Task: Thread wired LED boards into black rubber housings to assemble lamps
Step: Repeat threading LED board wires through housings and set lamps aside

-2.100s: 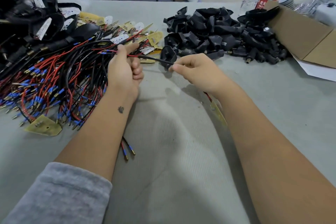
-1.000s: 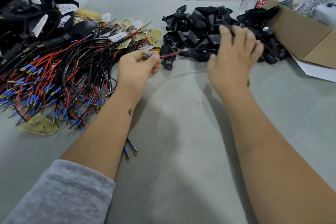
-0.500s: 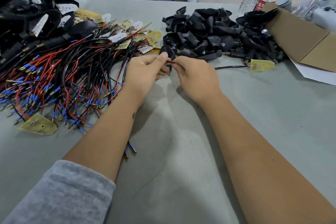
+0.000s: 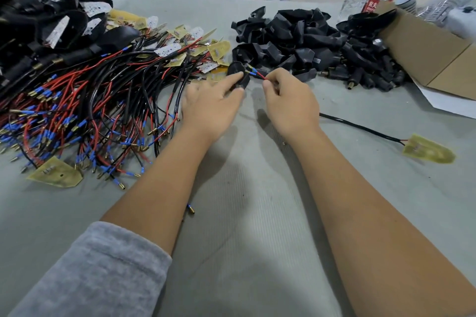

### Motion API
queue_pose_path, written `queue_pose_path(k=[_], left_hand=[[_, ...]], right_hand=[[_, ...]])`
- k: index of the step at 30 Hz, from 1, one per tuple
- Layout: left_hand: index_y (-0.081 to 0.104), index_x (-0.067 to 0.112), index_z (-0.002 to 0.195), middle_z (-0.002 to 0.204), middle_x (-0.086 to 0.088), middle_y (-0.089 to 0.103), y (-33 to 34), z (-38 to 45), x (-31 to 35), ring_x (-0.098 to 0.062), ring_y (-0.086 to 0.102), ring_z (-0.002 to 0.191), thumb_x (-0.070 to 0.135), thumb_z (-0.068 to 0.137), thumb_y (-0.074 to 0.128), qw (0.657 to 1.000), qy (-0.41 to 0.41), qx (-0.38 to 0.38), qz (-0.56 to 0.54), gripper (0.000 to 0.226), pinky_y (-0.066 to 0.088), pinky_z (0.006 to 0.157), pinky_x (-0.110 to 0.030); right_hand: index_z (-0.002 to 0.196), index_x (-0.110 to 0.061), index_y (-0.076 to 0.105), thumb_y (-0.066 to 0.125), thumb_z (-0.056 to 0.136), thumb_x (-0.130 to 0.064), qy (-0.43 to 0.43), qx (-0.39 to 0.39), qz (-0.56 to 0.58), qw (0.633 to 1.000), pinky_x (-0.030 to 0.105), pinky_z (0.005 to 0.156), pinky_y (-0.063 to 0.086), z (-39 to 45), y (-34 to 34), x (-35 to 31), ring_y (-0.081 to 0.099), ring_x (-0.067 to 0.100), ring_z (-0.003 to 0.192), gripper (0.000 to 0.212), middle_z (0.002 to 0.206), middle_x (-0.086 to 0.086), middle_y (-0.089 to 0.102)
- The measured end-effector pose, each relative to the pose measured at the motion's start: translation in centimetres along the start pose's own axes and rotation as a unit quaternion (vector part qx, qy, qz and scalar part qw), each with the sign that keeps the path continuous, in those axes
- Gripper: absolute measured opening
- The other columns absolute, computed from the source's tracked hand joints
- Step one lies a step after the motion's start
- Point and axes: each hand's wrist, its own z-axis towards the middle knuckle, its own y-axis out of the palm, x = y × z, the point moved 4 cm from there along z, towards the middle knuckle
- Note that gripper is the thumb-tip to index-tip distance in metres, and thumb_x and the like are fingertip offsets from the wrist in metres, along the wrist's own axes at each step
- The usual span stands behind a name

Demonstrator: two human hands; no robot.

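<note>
Left hand [image 4: 211,103] pinches a black rubber housing [image 4: 238,73] between thumb and forefinger just above the grey worktop [image 4: 257,213], while the right hand [image 4: 288,100] pinches the red wire [image 4: 261,76] (blue-sleeved ends) sticking out of it. That lead's black cable [image 4: 360,127] trails right to its yellow LED board [image 4: 427,149], lying flat.

One head-worn camera looks forward and down, close over the table [image 4: 257,252].

Wired boards [image 4: 85,100] lie left on the table [image 4: 257,239], housings [image 4: 304,41] behind, box [image 4: 438,59] right.
</note>
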Motion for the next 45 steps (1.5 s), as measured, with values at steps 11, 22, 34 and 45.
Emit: queue_pose_path(k=[11,22,34,45], left_hand=[[0.068,0.031,0.109,0.11,0.007,0.067,-0.4,-0.3,-0.5,-0.02,0.049,0.125,0.031,0.09,0.058,0.996,-0.012,0.039,-0.082,0.022,0.041,0.104,-0.041],[0.044,0.043,0.136,0.138,0.0,0.043,1.0,-0.1,0.1,-0.025,0.029,0.132,0.048,0.09,0.047,0.984,0.029,-0.037,0.172,0.046,0.019,0.106,-0.043],[0.054,0.029,0.085,0.088,0.008,0.06,-0.4,-0.9,0.4,-0.025,0.055,0.104,0.042,0.074,0.066,0.999,0.01,0.035,-0.01,0.02,0.046,0.088,-0.042],[0.06,0.023,0.09,0.101,0.001,0.069,-1.2,-0.8,-0.1,-0.011,0.069,0.093,-0.013,0.078,0.063,0.953,0.032,0.063,-0.295,0.038,0.055,0.08,-0.023]], right_hand=[[0.096,-0.024,0.06,0.047,0.1,-0.025,-0.068,-0.007,0.056,0.996,0.03,0.063,0.032,-0.1,0.3,-0.6,0.045,0.012,0.075,0.014,0.076,-0.011,0.05],[0.101,-0.024,0.063,0.049,0.099,-0.025,-0.068,-0.009,0.061,0.996,0.03,0.061,0.034,-0.2,0.3,-0.6,0.047,0.013,0.074,0.014,0.071,-0.01,0.05],[0.099,-0.027,0.065,0.049,0.097,-0.027,-0.066,-0.013,0.036,0.997,0.03,0.062,0.037,-0.3,0.3,-0.6,0.053,0.013,0.079,0.016,0.083,-0.01,0.06],[0.086,-0.022,0.067,0.054,0.09,-0.017,-0.091,-0.072,0.119,0.986,0.034,0.065,0.045,-1.0,0.2,-1.5,0.051,0.01,0.069,0.014,0.067,-0.013,0.055]])
